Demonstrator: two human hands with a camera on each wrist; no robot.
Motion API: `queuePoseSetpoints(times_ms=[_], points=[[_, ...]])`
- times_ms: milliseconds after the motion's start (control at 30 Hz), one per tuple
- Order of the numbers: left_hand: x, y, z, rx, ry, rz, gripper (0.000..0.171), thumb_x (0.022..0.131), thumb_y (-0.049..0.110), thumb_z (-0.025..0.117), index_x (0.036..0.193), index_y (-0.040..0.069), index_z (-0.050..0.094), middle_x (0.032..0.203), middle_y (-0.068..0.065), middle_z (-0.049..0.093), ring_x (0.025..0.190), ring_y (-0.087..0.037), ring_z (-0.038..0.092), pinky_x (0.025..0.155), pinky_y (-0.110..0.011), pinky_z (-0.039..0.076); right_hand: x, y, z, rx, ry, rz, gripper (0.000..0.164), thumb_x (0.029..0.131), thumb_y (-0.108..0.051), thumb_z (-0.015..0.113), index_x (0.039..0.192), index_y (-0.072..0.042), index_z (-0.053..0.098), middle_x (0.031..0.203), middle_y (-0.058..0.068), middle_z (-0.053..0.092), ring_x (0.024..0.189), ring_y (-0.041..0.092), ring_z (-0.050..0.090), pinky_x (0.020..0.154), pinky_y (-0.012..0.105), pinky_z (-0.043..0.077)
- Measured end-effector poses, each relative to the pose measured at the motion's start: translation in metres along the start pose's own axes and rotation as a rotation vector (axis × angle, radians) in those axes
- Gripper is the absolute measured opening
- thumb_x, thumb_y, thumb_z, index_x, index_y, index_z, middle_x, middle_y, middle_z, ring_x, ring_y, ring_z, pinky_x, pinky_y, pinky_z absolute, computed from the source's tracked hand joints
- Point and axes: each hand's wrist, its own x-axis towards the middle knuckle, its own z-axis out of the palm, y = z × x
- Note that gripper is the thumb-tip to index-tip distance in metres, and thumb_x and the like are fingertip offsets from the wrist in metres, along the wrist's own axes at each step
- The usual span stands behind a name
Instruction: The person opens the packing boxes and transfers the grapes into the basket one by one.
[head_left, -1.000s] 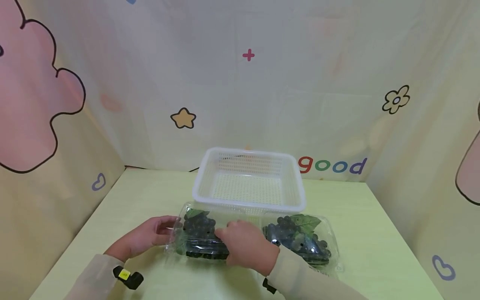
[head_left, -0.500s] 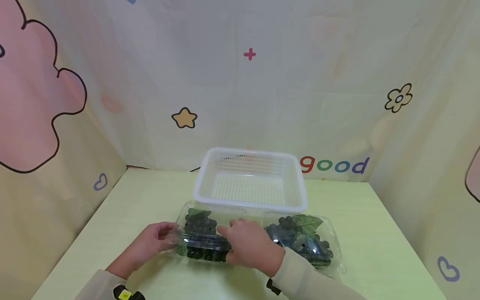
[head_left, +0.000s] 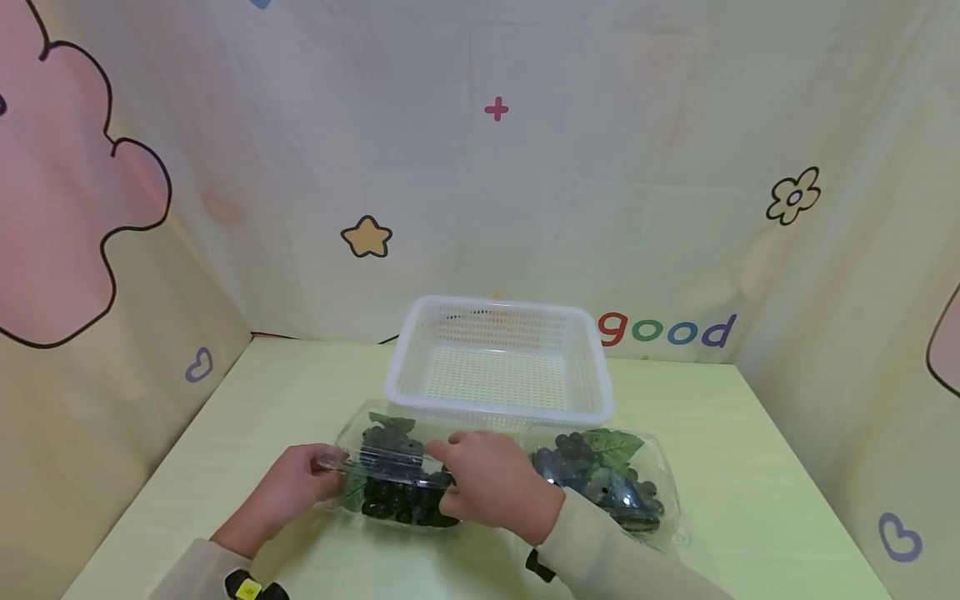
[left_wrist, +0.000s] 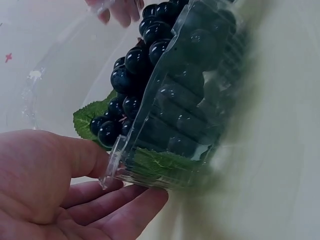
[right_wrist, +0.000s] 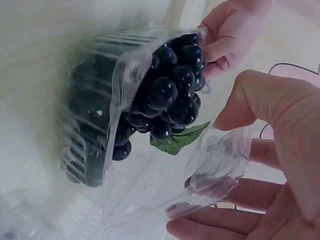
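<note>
A clear plastic clamshell box (left_wrist: pixel 195 95) with dark grapes (head_left: pixel 401 500) and green leaves sits on the table, its lid (right_wrist: pixel 215 165) raised partway from the base. At the box's left end my left hand (head_left: pixel 288 487) pinches the rim tab, thumb above and fingers beneath. My right hand (head_left: pixel 498 483) holds the lid near its right end, the thumb on one side and the fingers behind it in the right wrist view. Grapes bulge above the base's rim. To the right stands a second clear box (head_left: pixel 663 467) of dark grapes with a leaf, partly behind my right forearm.
A white perforated plastic basket (head_left: pixel 498 408) stands just behind both boxes, with nothing in it. Patterned cloth (head_left: pixel 555 200) surrounds the pale table (head_left: pixel 720 450) at the back and sides.
The lid of the left box has lifted and tipped back, uncovering more grapes. The box has shifted slightly left, and my left hand now grips its tab.
</note>
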Motion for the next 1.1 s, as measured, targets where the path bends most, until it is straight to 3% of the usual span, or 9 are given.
queuePoseSetpoints(times_ms=[100, 267, 533, 733, 833, 933, 1100], points=[[0.004, -0.004, -0.008, 0.024, 0.002, 0.000, 0.035, 0.091, 0.002, 0.063, 0.124, -0.007, 0.068, 0.120, -0.021, 0.072, 0.099, -0.021, 0.069, 0.072, -0.031, 0.059, 0.005, -0.003, -0.003, 0.037, 0.006, 0.003, 0.050, 0.077, -0.012, 0.066, 0.127, -0.019, 0.069, 0.085, -0.005, 0.066, 0.056, 0.006, 0.020, 0.051, 0.024, 0.015], [0.013, -0.008, -0.026, 0.068, -0.005, -0.003, 0.025, 0.093, 0.003, 0.063, 0.116, -0.005, 0.071, 0.105, -0.015, 0.074, 0.090, -0.018, 0.067, 0.072, -0.031, 0.059, 0.016, -0.006, -0.006, 0.108, 0.035, -0.023, 0.045, 0.082, -0.017, 0.068, 0.127, -0.019, 0.070, 0.085, -0.005, 0.071, 0.056, 0.005, 0.028, 0.054, 0.022, 0.022], [0.028, -0.012, -0.050, 0.123, -0.044, -0.007, 0.027, 0.095, 0.003, 0.059, 0.118, -0.009, 0.069, 0.106, -0.020, 0.074, 0.091, -0.021, 0.070, 0.073, -0.035, 0.062, 0.036, -0.011, -0.008, 0.177, 0.085, -0.037, 0.038, 0.085, -0.021, 0.069, 0.122, -0.016, 0.073, 0.056, -0.010, 0.050, 0.048, 0.002, 0.027, 0.050, 0.020, 0.020], [0.042, -0.013, -0.064, 0.158, -0.076, -0.017, 0.027, 0.097, 0.001, 0.056, 0.118, -0.013, 0.066, 0.108, -0.022, 0.072, 0.092, -0.022, 0.070, 0.074, -0.034, 0.061, 0.049, -0.014, -0.012, 0.263, 0.073, 0.008, 0.036, 0.090, -0.028, 0.069, 0.124, -0.015, 0.073, 0.058, -0.007, 0.057, 0.044, 0.003, 0.029, 0.048, 0.019, 0.027], [0.050, -0.013, -0.070, 0.195, -0.083, -0.008, 0.027, 0.097, 0.000, 0.055, 0.119, -0.012, 0.066, 0.107, -0.021, 0.072, 0.090, -0.021, 0.069, 0.073, -0.033, 0.061, 0.054, -0.014, -0.014, 0.292, 0.077, 0.030, 0.036, 0.090, -0.030, 0.071, 0.123, -0.016, 0.073, 0.064, -0.005, 0.067, 0.045, 0.000, 0.036, 0.052, 0.016, 0.035], [0.059, -0.015, -0.075, 0.235, -0.084, 0.014, 0.027, 0.096, -0.001, 0.054, 0.117, -0.012, 0.067, 0.105, -0.020, 0.072, 0.087, -0.019, 0.066, 0.071, -0.033, 0.059, 0.059, -0.014, -0.016, 0.341, 0.080, 0.061, 0.035, 0.090, -0.031, 0.071, 0.121, -0.016, 0.074, 0.082, 0.000, 0.076, 0.050, -0.003, 0.047, 0.057, 0.015, 0.042], [0.072, -0.016, -0.080, 0.297, -0.086, 0.035, 0.027, 0.095, -0.003, 0.052, 0.115, -0.011, 0.068, 0.102, -0.018, 0.072, 0.081, -0.018, 0.061, 0.067, -0.032, 0.054, 0.068, -0.013, -0.018, 0.408, 0.054, 0.124, 0.037, 0.091, -0.036, 0.072, 0.123, -0.017, 0.073, 0.101, 0.003, 0.079, 0.067, 0.001, 0.065, 0.069, 0.019, 0.052]])
